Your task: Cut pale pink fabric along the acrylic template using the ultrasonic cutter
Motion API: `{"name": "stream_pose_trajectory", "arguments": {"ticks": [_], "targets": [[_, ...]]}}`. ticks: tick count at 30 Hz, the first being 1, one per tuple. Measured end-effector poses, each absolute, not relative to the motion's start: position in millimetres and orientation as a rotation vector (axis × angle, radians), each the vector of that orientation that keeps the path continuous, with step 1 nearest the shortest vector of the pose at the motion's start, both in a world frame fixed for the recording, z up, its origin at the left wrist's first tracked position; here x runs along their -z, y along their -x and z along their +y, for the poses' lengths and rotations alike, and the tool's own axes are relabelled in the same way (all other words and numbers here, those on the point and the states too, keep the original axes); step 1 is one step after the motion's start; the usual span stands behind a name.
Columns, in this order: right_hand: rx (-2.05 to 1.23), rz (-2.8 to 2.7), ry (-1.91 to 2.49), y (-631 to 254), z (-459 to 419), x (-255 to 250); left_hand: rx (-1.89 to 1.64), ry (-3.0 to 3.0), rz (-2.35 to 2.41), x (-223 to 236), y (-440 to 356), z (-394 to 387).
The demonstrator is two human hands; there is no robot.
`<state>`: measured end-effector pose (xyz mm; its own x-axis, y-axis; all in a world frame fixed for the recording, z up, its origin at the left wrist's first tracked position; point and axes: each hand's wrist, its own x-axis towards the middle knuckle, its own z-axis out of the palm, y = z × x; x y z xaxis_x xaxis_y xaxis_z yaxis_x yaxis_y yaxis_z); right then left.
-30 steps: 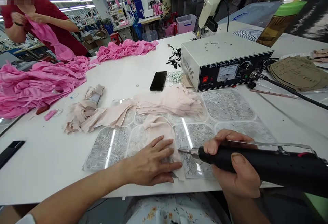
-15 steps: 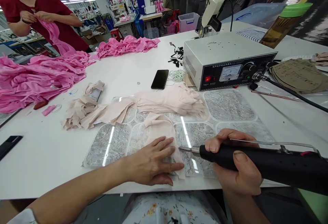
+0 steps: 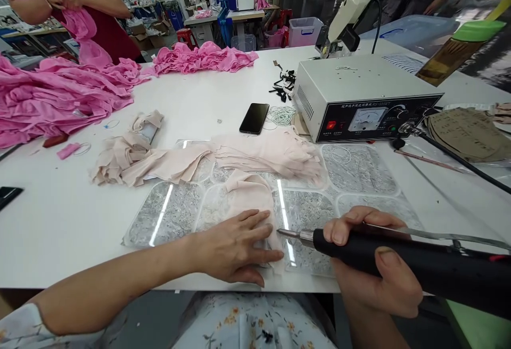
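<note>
My left hand [image 3: 239,247] lies flat, fingers spread, over a pale pink fabric piece [image 3: 251,192] on the patterned clear mat [image 3: 175,213]. In my right hand [image 3: 379,264] is a black handheld ultrasonic welding tool [image 3: 439,269], its metal tip pointing left. That tip sits close to the fabric's right edge, near my left fingertips; whether it touches cannot be made out. Just beyond lies a stack of pale pink fabric pieces [image 3: 267,155]. Strips of the same fabric [image 3: 128,160] trail off to its left in a loose heap.
A generator box [image 3: 371,93] with a dial and cable stands at the back right, a black phone [image 3: 254,118] beside it. Bright pink fabric [image 3: 51,93] covers the left side, where a person in red holds part of it. A green-lidded bottle [image 3: 459,53] leans at far right.
The camera view has shifted slightly. My left hand stays on the fabric, and the tool's tip remains by the fabric's right edge. The person in red has moved their hands a little.
</note>
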<state>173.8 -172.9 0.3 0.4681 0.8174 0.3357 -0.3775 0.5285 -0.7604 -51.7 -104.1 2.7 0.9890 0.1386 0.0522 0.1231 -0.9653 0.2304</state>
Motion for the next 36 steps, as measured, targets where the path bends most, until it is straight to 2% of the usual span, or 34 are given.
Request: {"name": "stream_pose_trajectory", "arguments": {"ticks": [36], "targets": [[-0.912, -0.852, 0.677, -182.4, -184.9, -5.1, -0.137, -2.870, 0.196, -2.0, 53.0, -103.3]]}}
